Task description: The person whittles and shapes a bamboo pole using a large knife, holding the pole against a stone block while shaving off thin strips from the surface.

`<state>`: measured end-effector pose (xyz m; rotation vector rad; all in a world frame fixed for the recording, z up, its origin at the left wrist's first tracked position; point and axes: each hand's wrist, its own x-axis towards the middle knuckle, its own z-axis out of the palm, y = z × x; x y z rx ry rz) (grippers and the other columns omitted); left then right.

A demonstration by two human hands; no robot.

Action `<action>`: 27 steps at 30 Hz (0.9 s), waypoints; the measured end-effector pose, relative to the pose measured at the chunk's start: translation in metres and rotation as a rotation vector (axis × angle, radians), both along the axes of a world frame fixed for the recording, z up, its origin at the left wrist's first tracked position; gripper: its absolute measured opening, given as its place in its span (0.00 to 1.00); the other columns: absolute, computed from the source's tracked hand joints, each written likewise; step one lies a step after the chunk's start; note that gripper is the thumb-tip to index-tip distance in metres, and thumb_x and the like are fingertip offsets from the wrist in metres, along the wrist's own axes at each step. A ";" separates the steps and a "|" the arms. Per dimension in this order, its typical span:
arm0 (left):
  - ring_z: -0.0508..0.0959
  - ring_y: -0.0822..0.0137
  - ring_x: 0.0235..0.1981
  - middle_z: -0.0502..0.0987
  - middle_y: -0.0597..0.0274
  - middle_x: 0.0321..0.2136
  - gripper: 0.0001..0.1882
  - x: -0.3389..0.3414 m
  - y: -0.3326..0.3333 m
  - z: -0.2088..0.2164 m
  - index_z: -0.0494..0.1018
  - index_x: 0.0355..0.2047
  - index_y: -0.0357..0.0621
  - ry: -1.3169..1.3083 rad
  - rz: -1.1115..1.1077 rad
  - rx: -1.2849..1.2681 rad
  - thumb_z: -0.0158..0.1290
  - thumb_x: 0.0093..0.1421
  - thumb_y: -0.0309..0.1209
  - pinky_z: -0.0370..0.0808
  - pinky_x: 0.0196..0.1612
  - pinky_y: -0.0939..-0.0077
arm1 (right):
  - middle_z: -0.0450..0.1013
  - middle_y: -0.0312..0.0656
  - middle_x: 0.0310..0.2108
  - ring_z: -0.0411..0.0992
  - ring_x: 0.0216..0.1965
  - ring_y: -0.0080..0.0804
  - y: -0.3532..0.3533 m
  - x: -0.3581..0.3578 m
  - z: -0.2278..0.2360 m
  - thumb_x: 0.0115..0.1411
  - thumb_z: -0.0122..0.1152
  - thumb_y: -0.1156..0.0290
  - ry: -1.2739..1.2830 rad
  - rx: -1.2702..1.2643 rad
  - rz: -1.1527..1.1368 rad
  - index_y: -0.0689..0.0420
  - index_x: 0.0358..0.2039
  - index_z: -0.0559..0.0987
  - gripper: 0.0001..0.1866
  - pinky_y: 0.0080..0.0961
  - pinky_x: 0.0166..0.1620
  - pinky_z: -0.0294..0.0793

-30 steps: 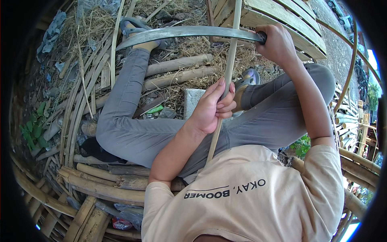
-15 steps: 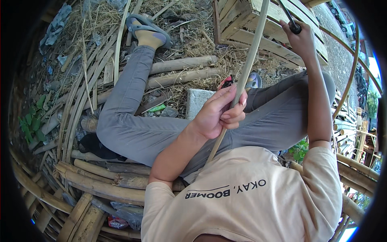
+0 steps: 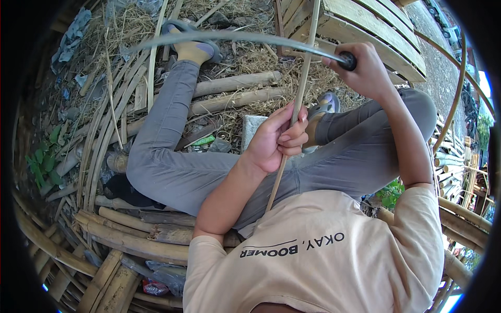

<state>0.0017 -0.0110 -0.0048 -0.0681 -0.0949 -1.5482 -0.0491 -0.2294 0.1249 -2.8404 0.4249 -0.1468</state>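
Two bare hands work around one long, narrow, pale strip of bamboo or wood (image 3: pixel 302 78), and I place everything by that strip. Its long axis runs away from the person, from the front of the beige T-shirt (image 3: pixel 334 224) to the far edge of view, leaning a little right as it goes. The left hand (image 3: pixel 279 136) is the nearer one: it sits right on the strip, about midway along the part I can see, its fingers (image 3: pixel 292 140) curled snugly round with no gap to spare. The right hand (image 3: pixel 362 70) is off to the strip's right and farther out, its fist closed about the black, round-ended handle (image 3: pixel 347 61) of a long, curved, grey metal blade (image 3: pixel 235 35); some of those fingers are turned out of sight, but the grip looks full.

What matters most is the crossing. The blade lies nearly square across the strip, beyond the left hand, its base just right of the strip and its blurred tip well out to the left. Whether it touches the strip or only passes close by, I cannot tell.

Left of the strip, a squared grey block (image 3: pixel 252 130) shows in part, and beyond it lie two round, tan bamboo poles (image 3: pixel 237 83). Right of the strip's far end stands a slatted, pale wooden crate (image 3: pixel 376 26).
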 end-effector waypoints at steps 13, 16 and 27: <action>0.51 0.83 0.15 0.53 0.76 0.14 0.17 -0.009 -0.001 0.007 0.66 0.37 0.46 -0.231 0.100 0.215 0.34 0.74 0.44 0.48 0.15 0.88 | 0.74 0.53 0.20 0.75 0.28 0.54 -0.011 0.001 -0.020 0.46 0.64 0.69 0.019 -0.232 -0.082 0.57 0.30 0.84 0.10 0.43 0.37 0.74; 0.50 0.83 0.14 0.53 0.76 0.14 0.17 -0.009 0.001 0.008 0.65 0.37 0.47 -0.238 0.101 0.220 0.34 0.74 0.44 0.48 0.15 0.88 | 0.75 0.53 0.21 0.75 0.28 0.54 -0.015 0.004 -0.013 0.48 0.65 0.67 0.003 -0.284 -0.069 0.57 0.33 0.85 0.12 0.43 0.37 0.75; 0.51 0.83 0.14 0.53 0.76 0.15 0.15 -0.005 0.004 0.013 0.65 0.37 0.46 -0.179 0.062 0.037 0.35 0.74 0.41 0.49 0.15 0.89 | 0.71 0.45 0.14 0.74 0.22 0.43 -0.085 -0.002 0.003 0.59 0.63 0.49 -0.108 -0.216 -0.366 0.61 0.29 0.83 0.24 0.37 0.33 0.73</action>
